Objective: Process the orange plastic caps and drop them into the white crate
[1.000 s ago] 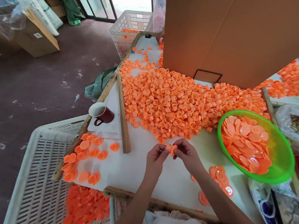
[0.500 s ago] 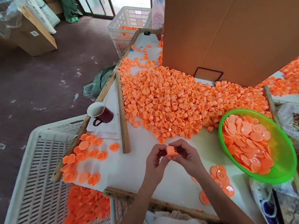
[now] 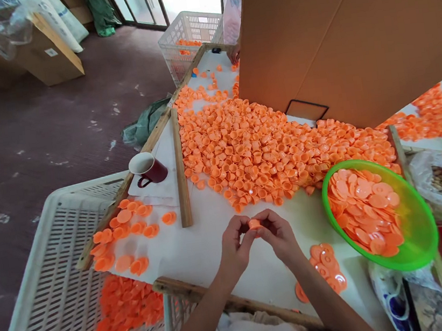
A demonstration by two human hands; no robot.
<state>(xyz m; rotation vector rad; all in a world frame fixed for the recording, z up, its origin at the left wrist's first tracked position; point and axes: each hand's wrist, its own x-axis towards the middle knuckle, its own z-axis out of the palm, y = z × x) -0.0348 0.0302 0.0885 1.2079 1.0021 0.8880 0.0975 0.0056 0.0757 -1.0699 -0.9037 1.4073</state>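
Note:
Between my two hands sits a small orange plastic cup [image 3: 255,224], pinched by the fingertips over the near part of the table. My left hand [image 3: 234,239] closes on its left side and my right hand [image 3: 275,232] on its right. The fingers hide its lower part, so I cannot tell whether a saucer is beneath it. Just beyond my hands spreads a big heap of orange cups [image 3: 243,146]. Loose orange saucers [image 3: 327,265] lie beside my right forearm. A green basin [image 3: 418,221] at the right holds many more flat orange discs.
Cup-and-saucer pieces [image 3: 126,229] lie at the left, near a dark red mug [image 3: 152,169] and a wooden strip [image 3: 180,171]. A white crate [image 3: 38,298] with orange pieces stands lower left. A large cardboard sheet [image 3: 334,36] rises behind the heap; another person's hand [image 3: 234,54] shows beside it.
My fingers have closed in around the orange piece, and the saucer rim seen below the cup before is now covered. Both hands stay in nearly the same place.

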